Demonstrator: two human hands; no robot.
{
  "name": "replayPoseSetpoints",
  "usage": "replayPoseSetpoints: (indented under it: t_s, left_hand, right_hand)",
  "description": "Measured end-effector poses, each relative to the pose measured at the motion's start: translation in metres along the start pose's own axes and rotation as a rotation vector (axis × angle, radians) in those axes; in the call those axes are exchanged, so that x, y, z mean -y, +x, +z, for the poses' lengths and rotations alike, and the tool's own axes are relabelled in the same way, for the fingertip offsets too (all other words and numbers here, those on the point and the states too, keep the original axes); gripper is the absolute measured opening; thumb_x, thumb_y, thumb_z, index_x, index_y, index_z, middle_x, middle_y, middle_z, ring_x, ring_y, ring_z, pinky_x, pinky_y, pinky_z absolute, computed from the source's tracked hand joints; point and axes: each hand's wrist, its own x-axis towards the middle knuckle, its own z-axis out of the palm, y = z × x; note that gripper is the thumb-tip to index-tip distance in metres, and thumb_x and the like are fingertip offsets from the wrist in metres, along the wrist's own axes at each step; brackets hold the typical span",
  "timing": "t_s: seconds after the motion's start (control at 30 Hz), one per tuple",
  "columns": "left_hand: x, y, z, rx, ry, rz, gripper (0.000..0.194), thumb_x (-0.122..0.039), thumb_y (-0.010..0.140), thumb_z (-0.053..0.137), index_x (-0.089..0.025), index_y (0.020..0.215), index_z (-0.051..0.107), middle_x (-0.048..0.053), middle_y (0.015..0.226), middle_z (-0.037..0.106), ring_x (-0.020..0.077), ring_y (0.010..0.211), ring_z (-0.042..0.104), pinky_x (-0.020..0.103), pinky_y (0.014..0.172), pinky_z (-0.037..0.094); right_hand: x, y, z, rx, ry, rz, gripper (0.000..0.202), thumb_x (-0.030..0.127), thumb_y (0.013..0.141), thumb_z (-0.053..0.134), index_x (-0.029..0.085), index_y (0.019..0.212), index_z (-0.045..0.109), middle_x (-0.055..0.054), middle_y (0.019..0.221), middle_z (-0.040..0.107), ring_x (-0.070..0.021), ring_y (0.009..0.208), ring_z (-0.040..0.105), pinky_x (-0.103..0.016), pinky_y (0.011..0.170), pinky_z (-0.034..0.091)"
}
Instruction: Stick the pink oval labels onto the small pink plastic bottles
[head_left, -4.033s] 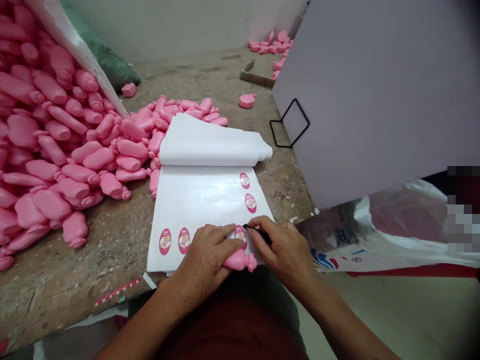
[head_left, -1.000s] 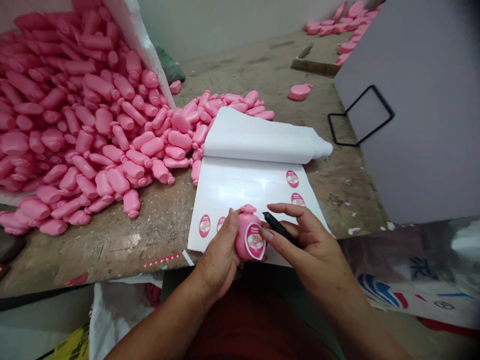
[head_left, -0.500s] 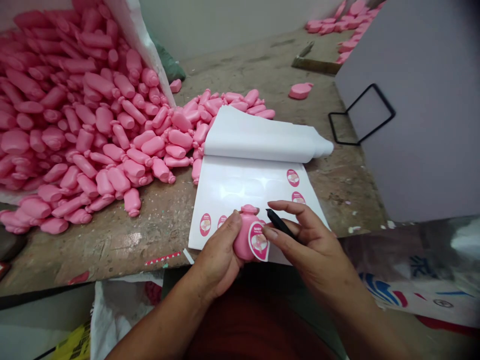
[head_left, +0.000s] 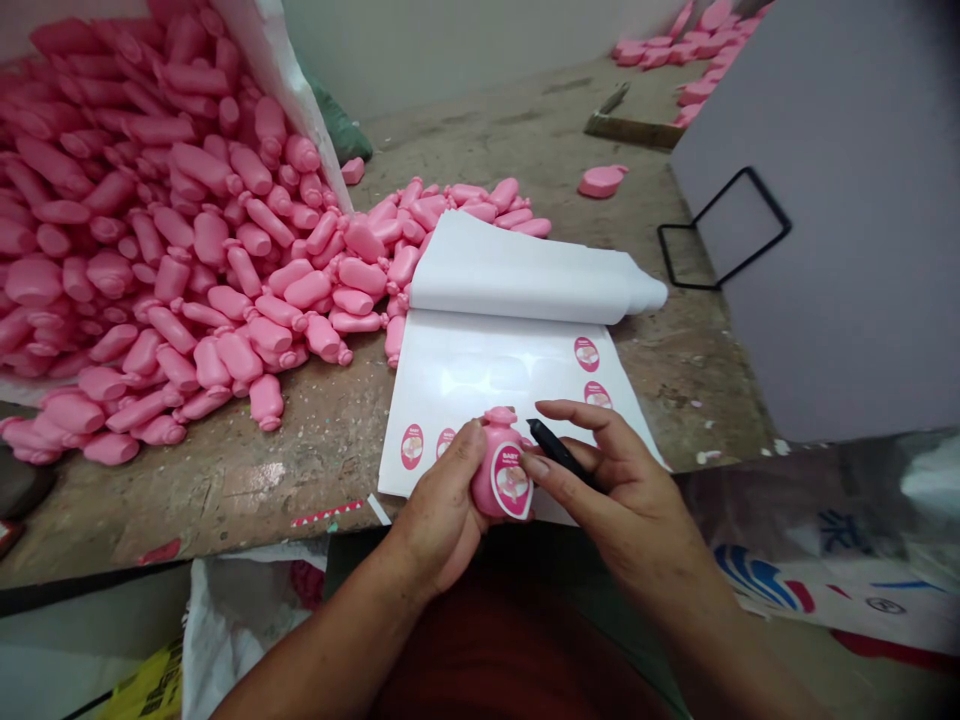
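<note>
My left hand (head_left: pixel 442 505) is closed around a small pink bottle (head_left: pixel 491 490), held upright over the front edge of the sticker sheets. An oval pink and white label (head_left: pixel 513 482) lies against the bottle's right front side. The thumb of my right hand (head_left: pixel 622 480) touches the label's upper right edge. A black pointed tool (head_left: pixel 559 450) is held in that same hand, its tip toward the bottle neck. Beneath both hands lies a white label sheet (head_left: pixel 480 365) with several oval stickers left on it, and its upper pages are folded back.
Many pink bottles (head_left: pixel 210 240) spill from a white sack (head_left: pixel 319 120) at the left onto the worktable (head_left: pixel 315 460). One bottle (head_left: pixel 601 181) lies alone behind the sheets. On the right stands a grey panel (head_left: pixel 840 230) with a black wire bracket (head_left: pixel 724 230).
The label now sits closer against the bottle's front, having shifted slightly left. The bottle has turned a little, and the black tool's tip has moved slightly left.
</note>
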Motion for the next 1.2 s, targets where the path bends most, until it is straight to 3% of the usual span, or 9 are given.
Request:
replayPoseSetpoints:
  t_s: [0.63, 0.97, 1.2]
  left_hand:
    - [0.0015, -0.0005, 0.0003, 0.005, -0.015, 0.028, 0.037, -0.047, 0.092, 0.06, -0.019, 0.116, 0.064, 0.008, 0.099, 0.068, 0.0198, 0.091, 0.066, 0.03, 0.079, 0.051]
    - [0.0012, -0.0012, 0.0024, -0.011, 0.034, 0.044, 0.034, -0.039, 0.102, 0.042, -0.017, 0.12, 0.061, 0.008, 0.096, 0.068, 0.0132, 0.074, 0.061, 0.022, 0.061, 0.048]
    - [0.0019, -0.0016, 0.0008, 0.022, 0.023, 0.033, 0.035, -0.043, 0.1, 0.046, -0.018, 0.119, 0.06, 0.01, 0.104, 0.068, 0.0183, 0.089, 0.066, 0.029, 0.074, 0.054]
  right_hand:
    - [-0.0001, 0.0005, 0.0021, 0.002, 0.068, 0.025, 0.049, 0.045, 0.074, 0.08, 0.029, 0.114, 0.057, 0.004, 0.072, 0.07, -0.0171, 0.063, 0.066, -0.03, 0.061, 0.054]
    - [0.0, 0.0008, 0.003, -0.017, 0.059, 0.021, 0.048, 0.044, 0.075, 0.08, 0.029, 0.115, 0.057, 0.003, 0.074, 0.07, -0.0168, 0.065, 0.067, -0.029, 0.061, 0.054]
    - [0.0028, -0.0003, 0.0054, -0.029, 0.05, 0.005, 0.05, 0.045, 0.074, 0.08, 0.027, 0.114, 0.056, 0.004, 0.071, 0.069, -0.0166, 0.064, 0.067, -0.028, 0.061, 0.055]
